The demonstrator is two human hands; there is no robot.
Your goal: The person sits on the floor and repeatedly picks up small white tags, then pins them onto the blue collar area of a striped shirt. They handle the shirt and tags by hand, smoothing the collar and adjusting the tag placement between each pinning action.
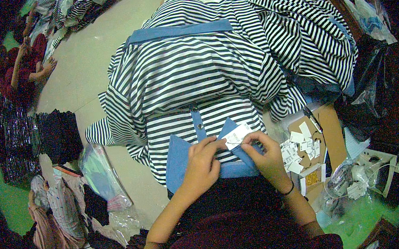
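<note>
A white paper hang tag [239, 135] is between my two hands, above the blue denim collar [177, 160] of a black-and-white striped shirt [191, 73]. My left hand [205, 161] is closed, its fingertips at the tag's left edge. My right hand [266, 159] pinches at the tag's lower right corner with thumb and forefinger. A thin dark string [236, 143] runs across the lower part of the tag between my fingertips. The shirt lies spread on the table, its collar toward me, its buttoned blue placket [198, 122] running away from the collar.
More striped garments [309, 36] lie heaped at the right. Loose white tags [299, 147] fill a cardboard box [332, 132] right of my right hand. Black folded clothes [60, 135] and plastic-wrapped garments [102, 174] are at the left. Another person's hand [45, 68] shows at the far left.
</note>
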